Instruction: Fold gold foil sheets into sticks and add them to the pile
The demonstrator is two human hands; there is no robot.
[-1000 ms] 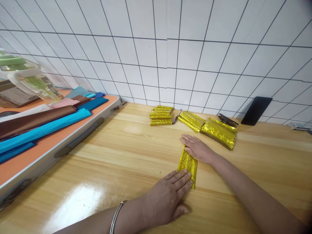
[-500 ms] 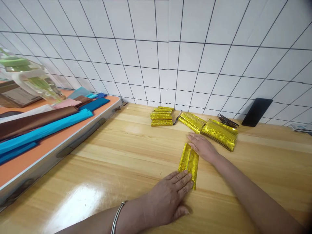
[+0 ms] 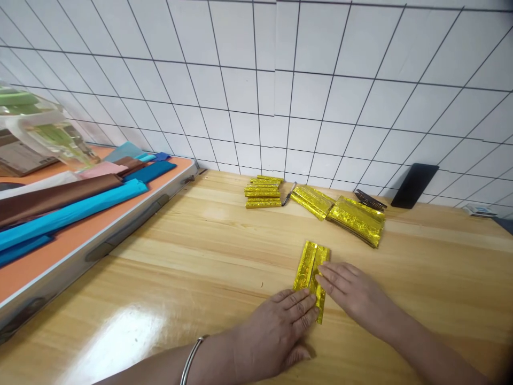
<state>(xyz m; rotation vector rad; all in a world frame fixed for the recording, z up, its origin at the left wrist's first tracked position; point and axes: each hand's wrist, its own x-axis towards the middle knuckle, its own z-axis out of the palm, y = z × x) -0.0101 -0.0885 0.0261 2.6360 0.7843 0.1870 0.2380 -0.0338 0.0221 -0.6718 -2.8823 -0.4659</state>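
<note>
A folded piece of shiny gold foil (image 3: 308,263) lies on the wooden table, with a seam running along its length. My left hand (image 3: 276,326) rests flat on its lower part, fingers outstretched, a metal bangle on the wrist. On its right edge lie the fingertips of my right hand (image 3: 352,294), which is extended with nothing gripped. Behind them are a flat gold foil piece (image 3: 312,201) and, overlapping it, a stack of gold foil pieces (image 3: 356,219). Several narrow gold strips (image 3: 263,192) lie in a row further left, with a pen (image 3: 288,194) beside them.
Against the tiled wall lean a black phone (image 3: 414,186) and, nearby, a dark hair clip (image 3: 371,200). On the left, a raised orange surface (image 3: 120,214) holds blue and brown folded sheets (image 3: 76,211), a box (image 3: 24,155) and a green-lidded bottle (image 3: 52,128).
My right hand has moved from the foil's upper end toward me, onto its right edge. My left hand stays on the lower part. The view has shifted slightly.
</note>
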